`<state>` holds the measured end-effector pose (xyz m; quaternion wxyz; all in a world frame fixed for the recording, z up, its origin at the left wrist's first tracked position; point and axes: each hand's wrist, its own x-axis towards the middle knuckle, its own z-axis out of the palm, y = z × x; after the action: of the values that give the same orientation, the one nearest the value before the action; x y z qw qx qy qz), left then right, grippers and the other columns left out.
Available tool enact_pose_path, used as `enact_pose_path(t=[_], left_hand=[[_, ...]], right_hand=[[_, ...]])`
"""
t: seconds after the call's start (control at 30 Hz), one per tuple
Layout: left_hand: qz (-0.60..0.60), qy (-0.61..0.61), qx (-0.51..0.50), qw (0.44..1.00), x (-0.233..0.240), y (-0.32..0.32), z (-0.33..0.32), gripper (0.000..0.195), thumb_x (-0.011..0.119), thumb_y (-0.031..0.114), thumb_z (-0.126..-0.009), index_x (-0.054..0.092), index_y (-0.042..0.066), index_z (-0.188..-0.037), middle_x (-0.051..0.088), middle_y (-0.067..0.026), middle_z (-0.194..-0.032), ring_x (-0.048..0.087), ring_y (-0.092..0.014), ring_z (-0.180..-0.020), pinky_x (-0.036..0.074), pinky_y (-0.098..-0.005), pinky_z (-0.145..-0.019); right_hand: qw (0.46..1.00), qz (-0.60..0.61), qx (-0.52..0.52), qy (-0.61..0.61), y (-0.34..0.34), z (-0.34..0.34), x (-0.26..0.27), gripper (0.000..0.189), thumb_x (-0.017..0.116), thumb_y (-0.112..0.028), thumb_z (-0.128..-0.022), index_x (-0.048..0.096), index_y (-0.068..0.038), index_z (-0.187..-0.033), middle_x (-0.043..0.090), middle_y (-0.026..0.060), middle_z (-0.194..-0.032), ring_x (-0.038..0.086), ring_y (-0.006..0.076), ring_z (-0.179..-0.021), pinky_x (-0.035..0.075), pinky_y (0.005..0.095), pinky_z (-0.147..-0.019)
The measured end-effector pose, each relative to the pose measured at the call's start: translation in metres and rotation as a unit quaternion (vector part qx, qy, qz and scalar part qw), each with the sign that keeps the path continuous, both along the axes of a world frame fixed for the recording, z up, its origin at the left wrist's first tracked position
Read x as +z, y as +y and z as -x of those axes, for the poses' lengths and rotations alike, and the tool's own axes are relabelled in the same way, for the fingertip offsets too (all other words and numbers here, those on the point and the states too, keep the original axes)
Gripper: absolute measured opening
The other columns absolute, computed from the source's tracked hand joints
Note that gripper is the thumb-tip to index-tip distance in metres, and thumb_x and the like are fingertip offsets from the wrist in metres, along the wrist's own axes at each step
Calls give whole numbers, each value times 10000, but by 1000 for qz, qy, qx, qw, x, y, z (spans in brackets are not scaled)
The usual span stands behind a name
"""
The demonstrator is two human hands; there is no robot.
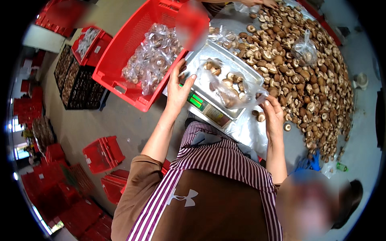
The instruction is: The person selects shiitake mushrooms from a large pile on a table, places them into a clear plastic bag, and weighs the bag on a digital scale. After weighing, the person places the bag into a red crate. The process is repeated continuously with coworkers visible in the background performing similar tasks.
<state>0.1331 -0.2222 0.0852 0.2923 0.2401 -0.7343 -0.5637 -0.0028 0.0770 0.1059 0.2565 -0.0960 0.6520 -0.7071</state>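
A metal weighing pan (200, 60) sits on a digital scale with a lit green display (196, 101). On the pan lies a clear plastic bag (232, 98) with several mushrooms in it, its mouth towards the right. My right hand (273, 113) pinches the rim of that bag between thumb and fingers. Beside the pan's left edge is my left hand (178, 90), thumb spread from the fingers. Loose mushrooms (215, 70) show at the pan's far left part; whether they are inside the bag's film is unclear.
A red plastic crate (120, 72) with tied bags of mushrooms (155, 57) stands at the left. A large mushroom heap (301, 75) covers the right, a tied bag (305, 49) on it. Another person's hand (268, 3) reaches in at the top. Blue gloves (310, 162) lie lower right.
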Motion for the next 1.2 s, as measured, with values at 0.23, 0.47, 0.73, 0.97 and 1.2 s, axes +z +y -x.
enact_pose_path(t=[0.23, 0.47, 0.73, 0.97, 1.2], left_hand=[[-45, 57, 105, 992, -17, -32, -39, 617, 686, 172, -876, 422, -17, -1400, 512, -174, -1379, 521, -262, -1248, 424, -384, -1035], [-84, 117, 147, 979, -43, -41, -56, 579, 689, 160, -889, 436, -18, -1378, 563, -192, -1289, 575, -250, -1159, 493, -336, -924], [-129, 95, 136, 978, -49, -36, -50, 594, 691, 161, -888, 421, 7, -1393, 553, -176, -1309, 568, -238, -1159, 483, -345, -946], [-131, -44, 63, 988, -67, -24, 10, 907, 760, 519, -772, 390, 3, -1419, 559, -219, -1279, 571, -315, -1160, 472, -410, -962], [-81, -64, 15, 995, -10, -7, 65, 298, 700, 295, -849, 690, 6, -921, 690, -120, -781, 648, -208, -744, 501, -356, -699]], right_hand=[[998, 1, -60, 23, 10, -2, 13, 323, 562, -148, -970, 556, 40, -1232, 626, 166, -1151, 623, 237, -1065, 479, 366, -980], [991, -32, -57, 113, -12, -1, 30, 422, 537, -197, -1000, 457, 31, -1347, 506, 171, -1334, 526, 249, -1224, 430, 380, -1056], [986, -57, -55, 146, -25, -6, 44, 429, 559, -145, -984, 452, -5, -1375, 492, 146, -1380, 480, 229, -1265, 378, 370, -1085], [934, -252, -9, 252, -32, 0, 28, 522, 640, -307, -926, 480, -26, -1336, 537, 179, -1317, 530, 281, -1194, 436, 399, -1018], [984, -147, 8, 104, -35, 26, 5, 210, 616, -248, -958, 668, -44, -946, 650, 18, -849, 555, 120, -782, 440, 296, -736]])
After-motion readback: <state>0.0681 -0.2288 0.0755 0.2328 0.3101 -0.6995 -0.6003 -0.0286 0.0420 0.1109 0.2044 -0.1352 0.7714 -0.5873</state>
